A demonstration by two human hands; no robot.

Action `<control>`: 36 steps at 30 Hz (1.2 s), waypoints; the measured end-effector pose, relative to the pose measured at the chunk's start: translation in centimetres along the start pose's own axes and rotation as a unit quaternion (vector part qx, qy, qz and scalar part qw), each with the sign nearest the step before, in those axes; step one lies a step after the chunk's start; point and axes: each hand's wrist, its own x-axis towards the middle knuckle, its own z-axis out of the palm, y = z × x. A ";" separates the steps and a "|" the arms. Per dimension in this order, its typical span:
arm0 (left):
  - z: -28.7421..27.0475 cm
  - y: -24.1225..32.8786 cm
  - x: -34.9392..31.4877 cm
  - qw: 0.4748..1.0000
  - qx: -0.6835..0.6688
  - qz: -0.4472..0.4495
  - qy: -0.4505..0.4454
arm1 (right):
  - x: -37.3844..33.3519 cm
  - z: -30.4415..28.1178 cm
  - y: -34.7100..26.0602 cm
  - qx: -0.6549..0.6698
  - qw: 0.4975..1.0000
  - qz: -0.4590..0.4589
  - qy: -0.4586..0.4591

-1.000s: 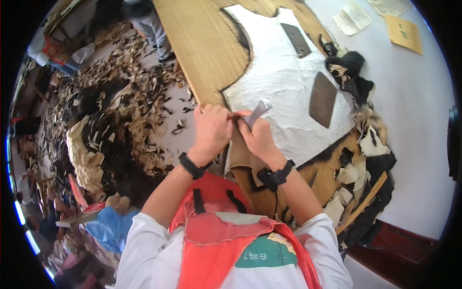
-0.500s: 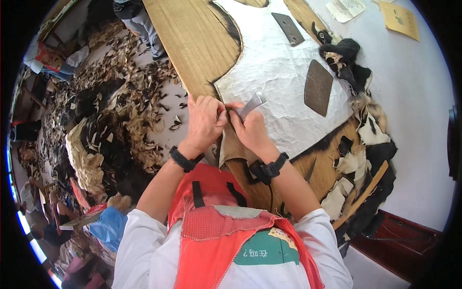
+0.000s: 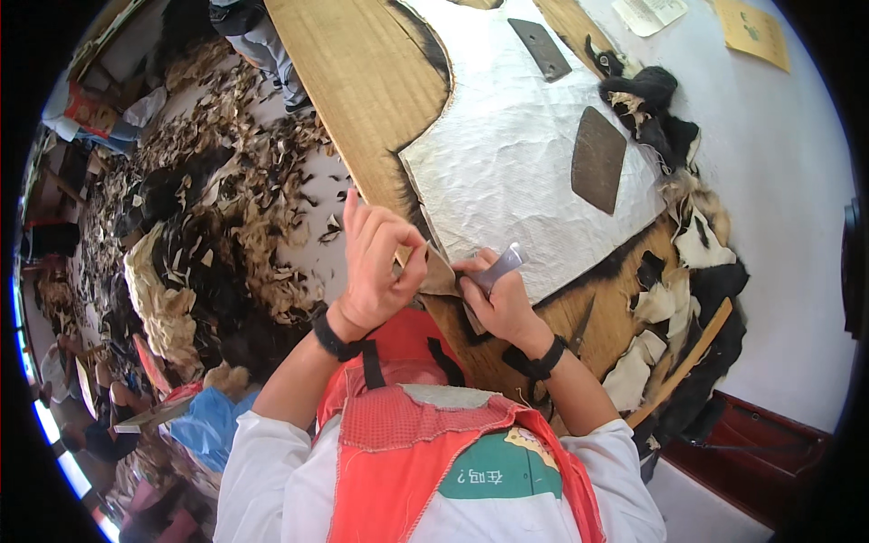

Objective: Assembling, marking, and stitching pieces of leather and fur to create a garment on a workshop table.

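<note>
My right hand [image 3: 502, 303] is closed around a grey metal cutting blade [image 3: 500, 271], its broad end sticking up past the thumb. It is at the near left edge of a white vest-shaped hide panel [image 3: 516, 181] with dark fur along its rim. Just left of it, my left hand [image 3: 376, 271] pinches the edge of a tan hide strip [image 3: 437, 274] between thumb and forefinger, its other fingers raised. The blade's working edge is hidden by my right fingers. Two dark flat plates, one rectangular [image 3: 540, 50] and one larger and angular [image 3: 598, 160], lie on the panel.
Beneath the panel is a wooden board [image 3: 344, 81]. Scissors [image 3: 584, 324] lie near my right wrist. Fur scraps [image 3: 692, 235] and a wooden stick [image 3: 683, 366] run along the right side. Hide scraps [image 3: 199, 226] cover the floor at left, where another person's legs [image 3: 262, 54] show.
Both hands have come nearer to me along the panel's left edge, the right also shifting rightward with the blade. A longer stretch of the panel's left edge now shows parted from the strip.
</note>
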 end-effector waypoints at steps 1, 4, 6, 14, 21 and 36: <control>-0.4 0.3 -0.2 1.000 -0.001 0.002 -0.002 | -0.3 -0.3 -0.3 -0.014 1.000 0.007 -0.018; -1.4 1.1 -0.7 1.000 0.000 0.000 0.013 | -1.1 -0.4 0.3 -0.004 0.999 -0.034 -0.010; -1.9 1.0 -0.9 0.997 -0.039 -0.028 0.054 | -1.5 -0.3 0.8 0.016 0.999 -0.035 -0.003; -1.9 0.4 0.1 0.933 -0.221 -0.272 0.077 | -2.9 -0.8 2.3 0.259 0.959 0.114 -0.020; 2.9 5.8 0.2 0.904 -0.328 -0.251 -0.112 | -7.2 -6.0 -1.3 0.194 0.934 0.253 0.161; 14.2 13.1 4.4 0.854 -0.221 0.026 -0.469 | -22.8 -8.0 3.5 -0.220 0.798 0.455 0.330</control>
